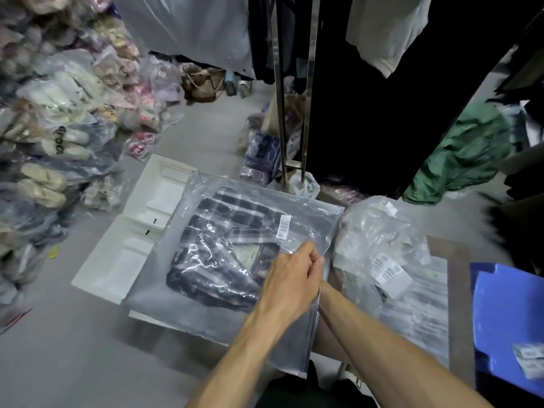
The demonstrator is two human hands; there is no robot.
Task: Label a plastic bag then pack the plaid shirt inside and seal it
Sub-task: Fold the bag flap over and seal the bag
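Left hand [290, 278], fingers curled, pinches the plastic bag [294, 334] at its three-o'clock edge; right hand's fingers hidden, grip unclear.

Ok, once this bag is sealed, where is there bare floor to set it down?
Bare grey floor lies lower left, bordered by the white tray, the plastic bag and the left forearm. A second patch runs between the heap of bagged shoes and the rack legs. The right is crowded: loose bags, blue bin.
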